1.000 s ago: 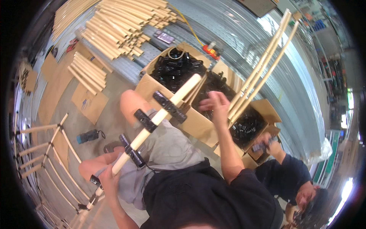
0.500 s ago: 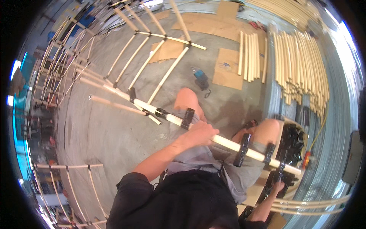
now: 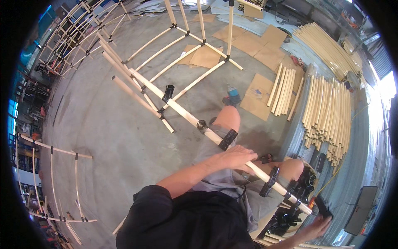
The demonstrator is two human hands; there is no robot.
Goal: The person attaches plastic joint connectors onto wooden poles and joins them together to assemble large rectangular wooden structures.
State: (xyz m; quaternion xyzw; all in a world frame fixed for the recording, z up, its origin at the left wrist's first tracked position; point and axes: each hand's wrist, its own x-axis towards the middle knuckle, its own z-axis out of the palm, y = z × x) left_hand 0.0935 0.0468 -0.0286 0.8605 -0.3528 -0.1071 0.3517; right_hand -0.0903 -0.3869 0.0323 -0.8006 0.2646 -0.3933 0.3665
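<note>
A long cream pipe (image 3: 184,112) slants across my lap, from the far left down to the near right. Several black pipe joints sit along it, one (image 3: 228,140) just beyond my left hand and another (image 3: 270,181) on the nearer side. My left hand (image 3: 240,157) is closed around the pipe between these two. Past the pipe's near right end, my right hand (image 3: 317,228) grips a loose black pipe joint (image 3: 322,206), slightly smeared by motion. That joint is apart from the pipe.
More black joints (image 3: 286,220) lie in a box by my right knee. Cream pipes (image 3: 327,112) are stacked on the right. A pipe frame (image 3: 203,81) stands ahead, with a cordless drill (image 3: 232,96) on the floor near cardboard sheets (image 3: 257,95). Another frame (image 3: 52,178) is at left.
My right hand has come away from the box, out beyond the pipe's end, with a black pipe joint in it. My left hand keeps its hold on the pipe. The view has shifted.
</note>
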